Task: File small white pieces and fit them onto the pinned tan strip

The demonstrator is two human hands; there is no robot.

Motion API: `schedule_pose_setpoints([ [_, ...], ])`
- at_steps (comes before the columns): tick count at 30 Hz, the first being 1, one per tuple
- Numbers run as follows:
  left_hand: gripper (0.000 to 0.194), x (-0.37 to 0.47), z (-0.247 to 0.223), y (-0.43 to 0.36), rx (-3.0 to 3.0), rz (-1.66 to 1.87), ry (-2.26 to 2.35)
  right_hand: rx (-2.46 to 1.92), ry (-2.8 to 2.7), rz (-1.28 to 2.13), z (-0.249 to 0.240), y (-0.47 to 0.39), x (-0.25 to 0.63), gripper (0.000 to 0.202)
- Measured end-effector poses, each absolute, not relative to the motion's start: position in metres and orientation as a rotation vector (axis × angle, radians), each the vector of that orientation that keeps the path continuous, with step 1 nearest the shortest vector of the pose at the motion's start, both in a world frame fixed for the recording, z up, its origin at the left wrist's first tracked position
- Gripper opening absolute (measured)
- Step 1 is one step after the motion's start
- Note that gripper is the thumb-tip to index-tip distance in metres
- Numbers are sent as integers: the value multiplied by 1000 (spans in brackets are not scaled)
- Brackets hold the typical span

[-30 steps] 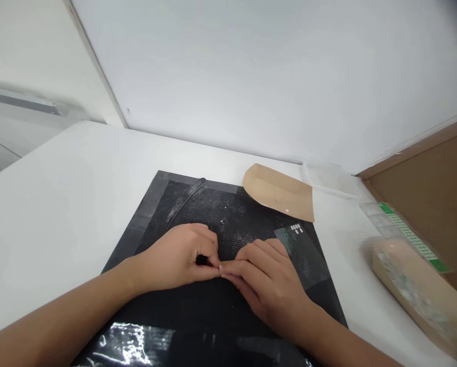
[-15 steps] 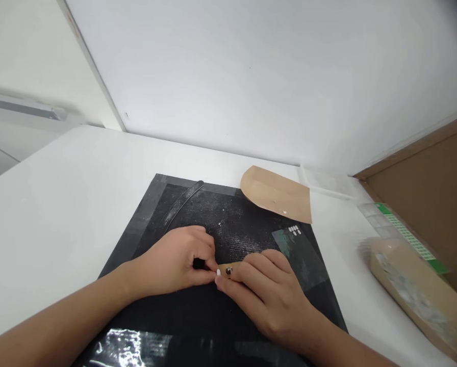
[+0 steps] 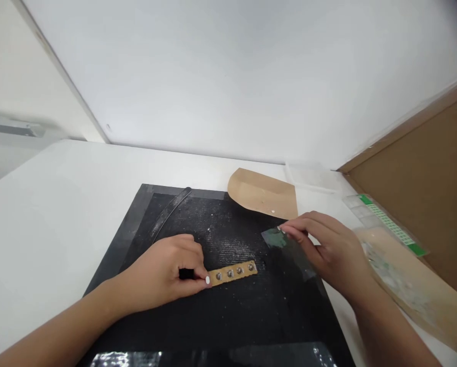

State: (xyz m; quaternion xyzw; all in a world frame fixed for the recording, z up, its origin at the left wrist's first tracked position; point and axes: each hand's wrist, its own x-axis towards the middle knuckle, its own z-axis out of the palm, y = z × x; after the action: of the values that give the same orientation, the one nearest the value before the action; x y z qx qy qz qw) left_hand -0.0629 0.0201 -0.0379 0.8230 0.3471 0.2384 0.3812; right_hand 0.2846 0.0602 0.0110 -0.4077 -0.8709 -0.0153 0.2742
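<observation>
My left hand (image 3: 177, 267) pinches the left end of a tan strip (image 3: 235, 272) that bears several small round metallic studs. A small white oval piece (image 3: 207, 280) sits at that end, by my fingertips. My right hand (image 3: 324, 242) is off the strip, with thumb and forefinger together over the corner of a dark green card (image 3: 275, 238). Small whitish bits show at those fingertips, too small to make out clearly. Both the strip and the card are on a black mat (image 3: 251, 316).
A curved black file (image 3: 171, 210) lies at the mat's back left. A brown paper piece (image 3: 264, 192) overlaps the back edge. To the right are a clear case with green edging (image 3: 391, 224) and a tan container (image 3: 435, 285) of clear pieces.
My right hand has left the strip and moved right to the card, uncovering the studs. My left hand still pinches the strip's end. The view has shifted slightly.
</observation>
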Motion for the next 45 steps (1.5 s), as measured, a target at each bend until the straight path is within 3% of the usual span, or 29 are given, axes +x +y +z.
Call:
schedule_pose_setpoints([
  [12, 12, -65, -39, 20, 2174, 569, 865, -1432, -2661, -91, -1, 63, 323, 15],
  [24, 13, -63, -36, 21, 2180, 558, 842, -1575, -2597, -109, -16, 66, 318, 17],
  [42, 7, -63, -31, 20, 2184, 537, 882, -1490, -2642, -162, -15, 69, 315, 18],
  [45, 15, -62, -30, 18, 2189, 545, 894, -1520, -2648, -222, -15, 67, 313, 17],
])
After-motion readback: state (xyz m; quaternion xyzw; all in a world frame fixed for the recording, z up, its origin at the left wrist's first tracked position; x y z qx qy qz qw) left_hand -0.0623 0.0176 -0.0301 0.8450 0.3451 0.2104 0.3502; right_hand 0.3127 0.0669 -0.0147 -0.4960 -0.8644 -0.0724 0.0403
